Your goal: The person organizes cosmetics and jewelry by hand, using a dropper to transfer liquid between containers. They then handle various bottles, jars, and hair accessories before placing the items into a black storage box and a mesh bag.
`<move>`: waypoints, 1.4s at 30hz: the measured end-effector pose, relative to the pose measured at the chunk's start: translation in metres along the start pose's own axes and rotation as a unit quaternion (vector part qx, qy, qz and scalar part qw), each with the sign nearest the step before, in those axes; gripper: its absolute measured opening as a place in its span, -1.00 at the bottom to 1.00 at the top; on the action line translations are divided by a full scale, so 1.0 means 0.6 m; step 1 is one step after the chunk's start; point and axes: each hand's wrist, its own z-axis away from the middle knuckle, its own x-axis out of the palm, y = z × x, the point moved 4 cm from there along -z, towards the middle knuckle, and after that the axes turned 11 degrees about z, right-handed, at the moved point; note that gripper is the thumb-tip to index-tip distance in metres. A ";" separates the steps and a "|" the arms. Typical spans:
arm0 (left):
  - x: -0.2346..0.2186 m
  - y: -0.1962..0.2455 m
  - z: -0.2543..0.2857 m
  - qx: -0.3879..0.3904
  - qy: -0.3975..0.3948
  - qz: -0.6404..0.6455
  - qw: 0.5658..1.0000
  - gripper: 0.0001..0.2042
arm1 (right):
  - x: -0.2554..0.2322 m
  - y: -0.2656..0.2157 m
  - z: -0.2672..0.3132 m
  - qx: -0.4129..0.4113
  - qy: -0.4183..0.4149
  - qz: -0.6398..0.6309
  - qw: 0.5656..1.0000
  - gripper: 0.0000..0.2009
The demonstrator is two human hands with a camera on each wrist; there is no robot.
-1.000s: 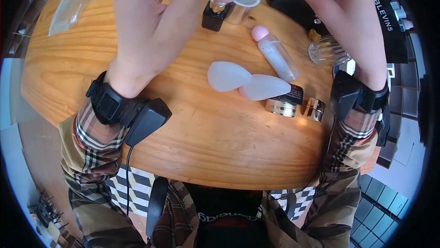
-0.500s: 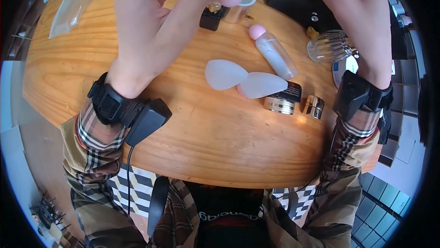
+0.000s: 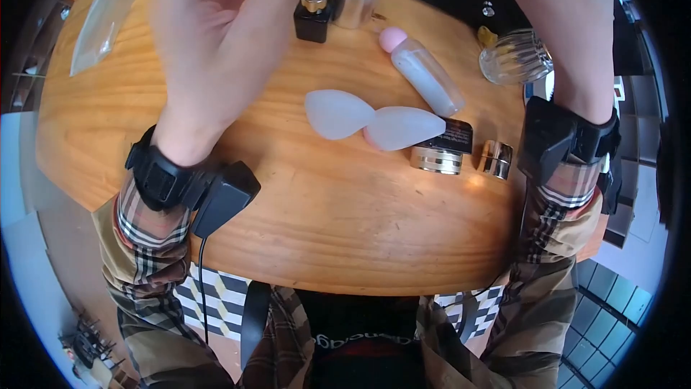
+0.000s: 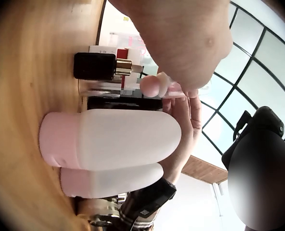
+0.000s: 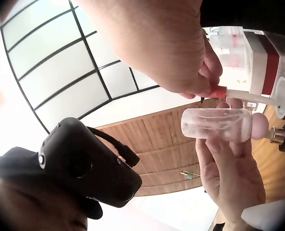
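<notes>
My left hand (image 3: 223,51) grips a small clear bottle (image 5: 214,124) by its sides, its pink ball-shaped end (image 5: 260,126) pointing down towards the table. My right hand (image 5: 157,48) pinches the red end (image 5: 218,92) of a thin translucent stick (image 5: 250,97), close beside the bottle. The stick's far end overlaps the white rim of a cup (image 5: 282,98). In the head view, the right fingers lie beyond the top edge. Just below the left hand stands a black bottle with a gold neck (image 3: 312,23).
Two frosted teardrop-shaped bottles (image 3: 338,114) with pink bases stand mid-table (image 3: 324,209). Behind them lies another clear bottle (image 3: 426,76). A gold-banded jar (image 3: 436,161), a gold cap (image 3: 495,159) and a ribbed glass (image 3: 515,60) are to the right. A clear pouch (image 3: 108,15) lies far left.
The right hand has moved up and away, taking the red end out of the head view. My left hand has shifted slightly left, still holding the bottle.
</notes>
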 end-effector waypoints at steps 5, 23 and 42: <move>-0.002 -0.016 -0.009 0.043 -0.045 -0.007 0.998 -0.50 | -0.010 0.006 0.018 0.013 -0.021 -0.027 0.999 -0.85; -0.008 -0.003 0.003 -0.036 -0.021 -0.207 0.977 -0.60 | -0.033 0.040 -0.005 0.004 -0.078 -0.113 0.991 -0.84; -0.005 -0.010 0.007 -0.049 -0.012 -0.144 0.988 -0.61 | -0.029 0.009 -0.002 -0.049 -0.013 -0.062 0.997 -0.82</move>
